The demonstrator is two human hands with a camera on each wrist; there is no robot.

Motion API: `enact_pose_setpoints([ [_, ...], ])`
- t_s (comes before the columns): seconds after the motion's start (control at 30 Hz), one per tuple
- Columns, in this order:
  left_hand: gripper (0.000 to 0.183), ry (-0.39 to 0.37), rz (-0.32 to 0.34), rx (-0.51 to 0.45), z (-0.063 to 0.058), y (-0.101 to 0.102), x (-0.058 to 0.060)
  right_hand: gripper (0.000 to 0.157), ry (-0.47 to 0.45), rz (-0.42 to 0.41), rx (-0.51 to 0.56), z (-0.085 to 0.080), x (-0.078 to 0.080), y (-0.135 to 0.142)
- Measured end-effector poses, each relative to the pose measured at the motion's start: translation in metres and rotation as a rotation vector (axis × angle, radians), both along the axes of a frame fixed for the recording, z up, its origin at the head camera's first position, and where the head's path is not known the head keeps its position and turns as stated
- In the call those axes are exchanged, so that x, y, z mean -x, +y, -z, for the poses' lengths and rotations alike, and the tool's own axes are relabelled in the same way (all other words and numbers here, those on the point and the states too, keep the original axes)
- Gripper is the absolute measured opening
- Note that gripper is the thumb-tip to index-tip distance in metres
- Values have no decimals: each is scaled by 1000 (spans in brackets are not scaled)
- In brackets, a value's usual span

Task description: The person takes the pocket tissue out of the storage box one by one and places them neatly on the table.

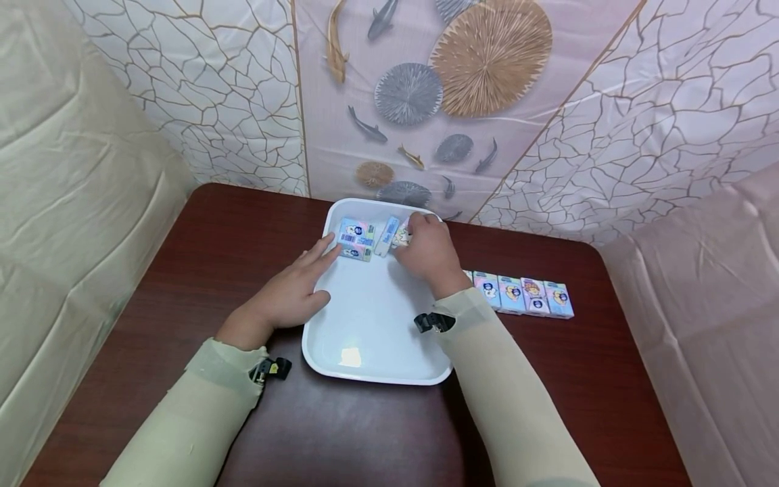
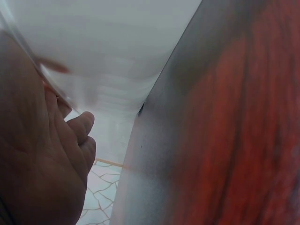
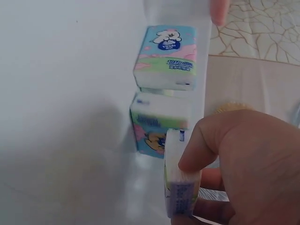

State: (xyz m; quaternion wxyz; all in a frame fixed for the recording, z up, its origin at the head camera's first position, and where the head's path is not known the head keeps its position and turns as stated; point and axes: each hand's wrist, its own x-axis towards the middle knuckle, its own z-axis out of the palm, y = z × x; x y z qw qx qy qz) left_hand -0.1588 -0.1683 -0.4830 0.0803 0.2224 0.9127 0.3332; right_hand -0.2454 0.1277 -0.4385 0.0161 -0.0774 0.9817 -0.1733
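In the head view, my right hand (image 1: 431,253) reaches into the far right corner of a white tray (image 1: 377,314). Between thumb and fingers it pinches a tissue pack (image 3: 180,187), seen closely in the right wrist view. Beside that pack, a tilted tissue pack (image 3: 159,122) leans in the tray, and a blue and pink pack (image 3: 166,56) lies farther along. My left hand (image 1: 292,294) rests over the tray's left rim, fingers extended, tips by the packs (image 1: 355,233) in the far left corner. The left wrist view shows this hand (image 2: 51,145) against the tray's outer wall.
On the dark red table (image 1: 164,284), several tissue packs (image 1: 523,296) stand in a row right of the tray, partly hidden by my right forearm. A patterned cloth (image 1: 389,149) hangs behind the table. Pale cloth covers both sides.
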Motion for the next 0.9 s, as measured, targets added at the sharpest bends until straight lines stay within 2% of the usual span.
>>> enact_pose_setpoints([
  [0.2, 88, 6, 5, -6, 0, 0, -1, 39, -4, 16, 49, -5, -6, 4],
  [0.5, 88, 3, 3, -5, 1, 0, -1, 40, 41, -20, 122, -19, -19, 16],
  [0.67, 87, 0, 1, -8, 1, 1, -1, 37, 81, -48, 143, -30, -30, 28],
  [0.9, 88, -4, -1, -11, 0, 0, -1, 34, 96, -45, 159, -45, -48, 42],
])
